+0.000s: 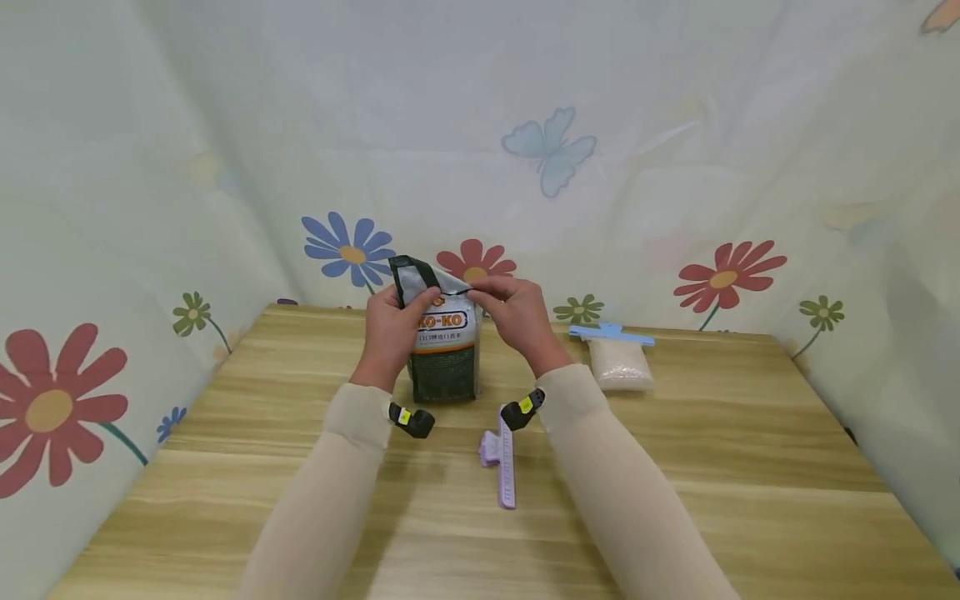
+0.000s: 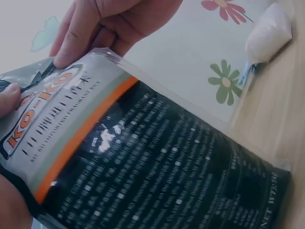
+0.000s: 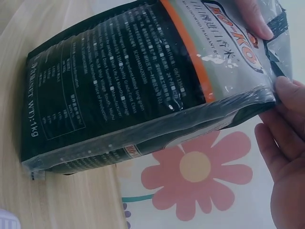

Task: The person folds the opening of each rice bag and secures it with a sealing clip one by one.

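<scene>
Bag [image 1: 444,350] upright on table [image 1: 675,467] | left hand [image 1: 390,333] grips top corner | right hand [image 1: 517,317] pinches top edge | likely heavy, slick, floppy-topped; hold by folded top.

Both forearms wear close-fitting, cream-beige sleeves [image 1: 322,492] of thin, smooth fabric, reaching from the lower frame edge to the wrists, where each cuff ends in a soft rounded hem. Left hand [image 1: 390,333] and right hand [image 1: 521,321] are bare: no gloves, no rings seen. 1 small black wrist-mounted unit [image 1: 411,419] sits under each cuff, 2 in all, each carrying a yellow-green tag; the right one [image 1: 522,409] matches.
</scene>
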The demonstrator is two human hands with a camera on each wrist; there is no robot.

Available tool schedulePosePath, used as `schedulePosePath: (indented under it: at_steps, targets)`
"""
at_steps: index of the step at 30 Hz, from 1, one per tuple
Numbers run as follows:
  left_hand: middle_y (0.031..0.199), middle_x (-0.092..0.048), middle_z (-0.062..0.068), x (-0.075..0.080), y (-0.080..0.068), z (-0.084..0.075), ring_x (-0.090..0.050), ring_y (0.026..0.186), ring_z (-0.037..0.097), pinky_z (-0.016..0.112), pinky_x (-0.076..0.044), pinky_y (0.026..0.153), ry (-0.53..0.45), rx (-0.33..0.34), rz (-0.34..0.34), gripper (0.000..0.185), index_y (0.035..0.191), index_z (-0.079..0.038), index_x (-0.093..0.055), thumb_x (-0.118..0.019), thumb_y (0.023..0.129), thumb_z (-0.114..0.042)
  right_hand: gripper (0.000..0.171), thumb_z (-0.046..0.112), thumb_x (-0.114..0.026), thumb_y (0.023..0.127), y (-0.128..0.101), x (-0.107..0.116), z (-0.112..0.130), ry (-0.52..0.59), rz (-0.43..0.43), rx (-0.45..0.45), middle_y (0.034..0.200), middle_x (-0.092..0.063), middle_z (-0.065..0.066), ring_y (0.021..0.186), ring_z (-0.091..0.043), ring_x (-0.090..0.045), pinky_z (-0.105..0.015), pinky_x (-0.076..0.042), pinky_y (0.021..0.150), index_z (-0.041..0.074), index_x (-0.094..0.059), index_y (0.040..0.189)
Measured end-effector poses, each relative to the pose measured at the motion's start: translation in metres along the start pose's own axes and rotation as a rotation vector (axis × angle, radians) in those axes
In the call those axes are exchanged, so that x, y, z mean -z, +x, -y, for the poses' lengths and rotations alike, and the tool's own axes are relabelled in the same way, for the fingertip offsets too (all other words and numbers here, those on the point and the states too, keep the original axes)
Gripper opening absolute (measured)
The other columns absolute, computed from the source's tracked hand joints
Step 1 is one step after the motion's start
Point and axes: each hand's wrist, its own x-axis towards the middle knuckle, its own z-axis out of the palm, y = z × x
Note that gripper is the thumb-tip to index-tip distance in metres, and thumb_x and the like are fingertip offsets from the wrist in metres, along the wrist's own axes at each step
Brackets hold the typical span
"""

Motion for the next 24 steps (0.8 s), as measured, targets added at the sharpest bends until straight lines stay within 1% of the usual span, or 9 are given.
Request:
schedulePosePath:
  at_steps: [3,6,10,14,17,21,24]
  targets:
    - [0.086,-0.07,0.002,-0.001,-0.004,0.002,-0.068,0.077,0.012,0.026,-0.055,0.069,0.015,-0.001,-0.014,0.041,0.102,-0.007,-0.068,-0.073,0.084,-0.043,0.021,0.025,-0.068,0.091,-0.003,-0.001,0.001,0.023,-0.003,-0.007,0.104,-0.073,-0.003,0.091,-0.014,-0.066,-0.031,-0.055,0.077,0.016,-0.074,0.109]
    - [0.09,-0.071,0.007,-0.001,-0.008,0.003,-0.068,0.077,0.013,0.026,-0.055,0.068,0.031,-0.018,-0.031,0.041,0.104,-0.007,-0.068,-0.072,0.085,-0.044,0.022,0.025,-0.068,0.091,-0.006,-0.002,0.003,0.04,0.002,-0.018,0.104,-0.074,-0.003,0.09,-0.014,-0.067,-0.031,-0.056,0.077,0.017,-0.074,0.11]
    - [0.094,-0.071,0.01,0.0,-0.01,0.003,-0.069,0.079,0.014,0.027,-0.056,0.069,0.016,-0.037,-0.045,0.042,0.105,-0.008,-0.068,-0.072,0.085,-0.044,0.023,0.026,-0.068,0.091,-0.008,-0.004,0.006,0.011,-0.004,0.003,0.105,-0.074,-0.003,0.094,-0.015,-0.068,-0.032,-0.056,0.08,0.017,-0.073,0.111]
    - [0.095,-0.07,0.008,-0.001,-0.009,0.003,-0.069,0.08,0.014,0.027,-0.056,0.07,0.0,-0.032,-0.045,0.04,0.105,-0.008,-0.067,-0.072,0.085,-0.042,0.025,0.026,-0.067,0.092,-0.009,-0.004,0.008,-0.042,-0.015,0.035,0.107,-0.073,-0.003,0.101,-0.016,-0.067,-0.035,-0.055,0.085,0.016,-0.072,0.114]
    - [0.091,-0.07,0.005,-0.002,-0.007,0.002,-0.068,0.078,0.013,0.026,-0.055,0.069,-0.012,-0.025,-0.045,0.038,0.104,-0.008,-0.068,-0.072,0.086,-0.04,0.027,0.025,-0.067,0.092,-0.011,-0.002,0.01,-0.073,-0.024,0.061,0.109,-0.072,-0.003,0.102,-0.017,-0.067,-0.036,-0.055,0.088,0.015,-0.07,0.117]
    - [0.089,-0.07,0.003,-0.005,-0.007,0.0,-0.068,0.078,0.012,0.026,-0.055,0.069,-0.033,-0.014,-0.041,0.036,0.103,-0.007,-0.068,-0.073,0.086,-0.038,0.028,0.022,-0.067,0.092,-0.014,0.003,0.009,-0.111,-0.066,0.148,0.11,-0.07,-0.004,0.1,-0.017,-0.067,-0.037,-0.054,0.09,0.015,-0.069,0.118]
    - [0.09,-0.07,0.003,-0.005,-0.006,-0.001,-0.068,0.079,0.013,0.026,-0.055,0.07,-0.042,-0.004,-0.035,0.035,0.103,-0.007,-0.067,-0.073,0.086,-0.038,0.025,0.02,-0.069,0.09,-0.017,0.008,0.004,-0.117,-0.123,0.222,0.107,-0.069,-0.004,0.099,-0.017,-0.065,-0.038,-0.054,0.088,0.014,-0.071,0.114]
